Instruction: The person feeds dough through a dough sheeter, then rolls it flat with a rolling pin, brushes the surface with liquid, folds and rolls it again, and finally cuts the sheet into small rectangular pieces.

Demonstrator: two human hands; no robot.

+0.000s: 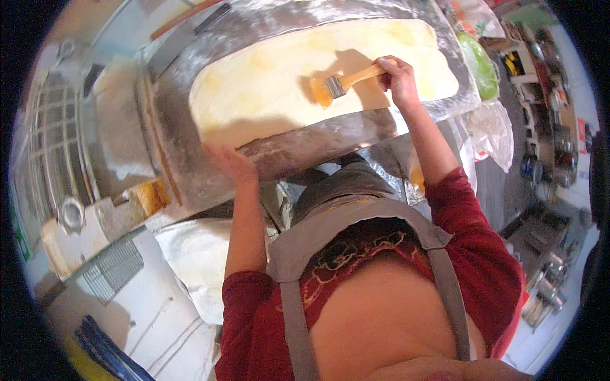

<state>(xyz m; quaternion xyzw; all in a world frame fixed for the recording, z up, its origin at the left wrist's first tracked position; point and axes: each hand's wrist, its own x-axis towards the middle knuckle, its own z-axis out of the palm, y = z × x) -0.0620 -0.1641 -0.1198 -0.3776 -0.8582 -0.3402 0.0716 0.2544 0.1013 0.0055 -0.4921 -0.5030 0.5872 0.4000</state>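
Observation:
A long, flat sheet of rolled dough lies on the floured metal worktop, with several yellowish wet patches on it. My right hand grips the wooden handle of a pastry brush. Orange-yellow bristles of the brush, below a metal ferrule, are over or on the middle of the dough; contact is hard to tell. At the dough's near left corner, my left hand is blurred, its fingers reaching toward the edge. Nothing shows in it, and whether it touches the dough is unclear.
Along the far edge lie a wooden rod and a dark-handled flat blade. A green bowl or lid and plastic bags stand at the right. On the left is a machine with metal bars. Shelves hold pots farther right.

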